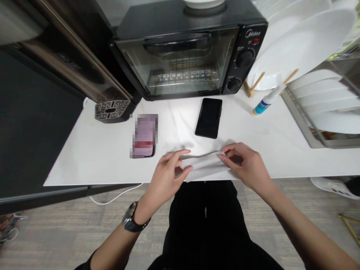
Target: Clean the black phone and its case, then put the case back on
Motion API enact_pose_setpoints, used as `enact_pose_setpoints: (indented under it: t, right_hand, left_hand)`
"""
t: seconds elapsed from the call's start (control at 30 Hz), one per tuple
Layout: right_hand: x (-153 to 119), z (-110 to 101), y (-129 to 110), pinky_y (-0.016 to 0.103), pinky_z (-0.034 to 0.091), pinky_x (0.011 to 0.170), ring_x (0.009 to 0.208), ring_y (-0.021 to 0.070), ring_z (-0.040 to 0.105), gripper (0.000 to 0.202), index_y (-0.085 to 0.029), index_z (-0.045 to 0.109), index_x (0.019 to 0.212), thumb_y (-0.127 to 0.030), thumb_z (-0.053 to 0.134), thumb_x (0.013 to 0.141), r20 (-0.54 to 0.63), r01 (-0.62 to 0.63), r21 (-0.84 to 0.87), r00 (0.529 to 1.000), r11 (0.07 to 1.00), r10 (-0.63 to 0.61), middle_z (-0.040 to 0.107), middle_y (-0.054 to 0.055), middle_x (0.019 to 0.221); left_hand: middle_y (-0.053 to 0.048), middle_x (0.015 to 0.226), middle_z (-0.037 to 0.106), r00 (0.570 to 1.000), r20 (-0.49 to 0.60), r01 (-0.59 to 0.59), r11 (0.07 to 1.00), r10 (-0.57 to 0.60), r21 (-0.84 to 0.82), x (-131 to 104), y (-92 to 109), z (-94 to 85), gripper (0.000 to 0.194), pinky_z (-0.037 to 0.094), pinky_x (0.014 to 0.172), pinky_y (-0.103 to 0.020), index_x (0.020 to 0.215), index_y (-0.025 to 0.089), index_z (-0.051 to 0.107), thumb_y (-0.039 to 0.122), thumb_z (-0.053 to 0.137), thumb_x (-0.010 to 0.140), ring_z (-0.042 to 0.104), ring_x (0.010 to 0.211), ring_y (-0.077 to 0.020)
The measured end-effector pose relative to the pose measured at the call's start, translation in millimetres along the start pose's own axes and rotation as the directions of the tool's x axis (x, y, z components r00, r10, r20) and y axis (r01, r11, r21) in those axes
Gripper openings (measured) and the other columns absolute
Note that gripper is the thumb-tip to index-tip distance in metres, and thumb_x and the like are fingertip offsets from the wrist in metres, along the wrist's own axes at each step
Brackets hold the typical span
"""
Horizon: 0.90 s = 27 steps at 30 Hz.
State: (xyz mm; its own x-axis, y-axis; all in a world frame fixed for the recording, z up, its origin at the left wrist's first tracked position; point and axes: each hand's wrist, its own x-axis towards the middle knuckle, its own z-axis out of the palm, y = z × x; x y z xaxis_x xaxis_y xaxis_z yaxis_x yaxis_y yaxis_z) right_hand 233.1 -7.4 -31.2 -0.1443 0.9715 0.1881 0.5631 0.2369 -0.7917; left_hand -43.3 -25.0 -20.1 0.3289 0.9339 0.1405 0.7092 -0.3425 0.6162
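Note:
A light grey folded cloth [206, 165] lies along the front edge of the white counter. At its left end is my left hand [170, 170], index finger and thumb spread apart and resting at the cloth; its other fingers are partly hidden. My right hand [244, 163] pinches the upper right corner of the cloth between thumb and fingers. Beyond the cloth lies a black phone [209, 118], screen dark. To the left is a second phone [144, 135], its surface blurred by pixelation.
A black toaster oven [182, 63] stands at the back, beside a drinks machine with a drip tray [111, 110]. On the right are a small spray bottle [267, 102], white plates [303, 41] in a wooden rack and a metal dish rack [317, 138]. The white counter [92, 161] ends near my body.

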Motion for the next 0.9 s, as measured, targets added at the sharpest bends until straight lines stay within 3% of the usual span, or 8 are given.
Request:
enact_pose_setpoints:
  t: [0.2, 0.33, 0.4, 0.47, 0.6, 0.67, 0.8, 0.9]
  right_hand:
    - [3.4, 0.2, 4.5, 0.042, 0.056, 0.085, 0.093, 0.0252, 0.071, 0.015, -0.025, 0.070, 0.094, -0.039, 0.074, 0.093, -0.021, -0.006, -0.042, 1.000, 0.999, 0.005, 0.077, 0.006, 0.102]
    - [-1.6, -6.2, -5.6, 0.045, 0.057, 0.093, 0.102, 0.0272, 0.072, 0.016, -0.026, 0.072, 0.110, -0.036, 0.069, 0.097, -0.089, 0.062, -0.124, 0.993, 0.990, -0.074, 0.077, 0.006, 0.108]
    - [-12.7, -7.7, -10.9, 0.048, 0.055, 0.102, 0.115, 0.0284, 0.071, 0.023, -0.027, 0.072, 0.121, -0.032, 0.065, 0.100, -0.010, 0.204, -0.179, 0.978, 0.962, -0.209, 0.076, 0.006, 0.124]
    - [-29.6, -6.8, -13.0, 0.051, 0.049, 0.114, 0.133, 0.0293, 0.064, 0.041, -0.030, 0.063, 0.142, -0.033, 0.063, 0.101, 0.166, 0.350, -0.210, 0.933, 0.913, -0.319, 0.067, 0.005, 0.145]
    - [-62.3, -5.4, -8.3, 0.059, 0.034, 0.127, 0.152, 0.0301, 0.044, 0.071, -0.029, 0.029, 0.166, -0.041, 0.061, 0.103, 0.381, 0.458, -0.321, 0.864, 0.829, -0.330, 0.044, 0.007, 0.165]
    - [-64.2, -7.8, -4.8, 0.061, 0.034, 0.127, 0.153, 0.0296, 0.043, 0.067, -0.027, 0.031, 0.165, -0.042, 0.058, 0.105, 0.379, 0.460, -0.338, 0.865, 0.821, -0.328, 0.042, 0.008, 0.166]
    - [-18.8, -10.0, 4.0, 0.057, 0.043, 0.122, 0.145, 0.0267, 0.053, 0.043, -0.028, 0.055, 0.150, -0.036, 0.050, 0.108, 0.182, 0.365, -0.300, 0.929, 0.881, -0.323, 0.053, 0.007, 0.159]
    - [40.4, -0.3, 15.2, 0.055, 0.042, 0.123, 0.150, 0.0291, 0.048, 0.045, -0.023, 0.056, 0.150, -0.035, 0.045, 0.108, 0.101, 0.333, -0.301, 0.943, 0.894, -0.317, 0.052, 0.011, 0.160]
  left_hand:
    - [0.004, 0.073, 0.064, 0.999, 0.025, -0.036, 0.996, 0.034, 0.085, 6.0, -2.1, -2.9, 0.048, 0.053, 0.095, -0.044, 0.139, 0.024, 0.056, 0.028, 0.075, 0.095, 0.067, 0.090, -0.0237]
    - [-0.009, 0.109, 0.072, 0.989, -0.013, -0.138, 0.951, 0.148, 0.276, 0.5, 7.5, -8.4, 0.040, 0.054, 0.096, -0.045, 0.140, 0.021, 0.059, 0.033, 0.065, 0.101, 0.065, 0.108, -0.0279]
    - [-0.012, 0.143, 0.063, 0.956, 0.102, -0.293, 0.897, 0.274, 0.331, -6.7, 11.6, -8.6, 0.048, 0.045, 0.113, -0.050, 0.148, 0.022, 0.053, 0.039, 0.060, 0.104, 0.056, 0.133, -0.0309]
    - [-0.010, 0.165, 0.044, 0.896, 0.268, -0.431, 0.838, 0.354, 0.335, -14.4, 11.3, -7.0, 0.064, 0.032, 0.126, -0.052, 0.158, 0.024, 0.043, 0.047, 0.062, 0.101, 0.040, 0.152, -0.0310]
    - [-0.006, 0.176, 0.020, 0.827, 0.429, -0.519, 0.786, 0.362, 0.337, -18.7, -0.7, -5.5, 0.085, 0.019, 0.131, -0.054, 0.165, 0.033, 0.030, 0.059, 0.066, 0.094, 0.023, 0.162, -0.0305]
    - [-0.006, 0.176, 0.016, 0.800, 0.457, -0.554, 0.770, 0.389, 0.315, -12.2, -6.4, -7.9, 0.087, 0.014, 0.132, -0.057, 0.166, 0.036, 0.028, 0.068, 0.062, 0.092, 0.019, 0.163, -0.0317]
    - [-0.006, 0.176, 0.014, 0.757, 0.471, -0.613, 0.741, 0.452, 0.274, 7.1, -6.2, -12.1, 0.085, 0.008, 0.132, -0.060, 0.165, 0.036, 0.029, 0.074, 0.054, 0.093, 0.014, 0.163, -0.0331]
    - [-0.005, 0.176, 0.017, 0.755, 0.463, -0.621, 0.732, 0.465, 0.278, 15.2, 0.5, -9.5, 0.076, 0.003, 0.133, -0.056, 0.167, 0.030, 0.027, 0.064, 0.049, 0.102, 0.014, 0.164, -0.0282]
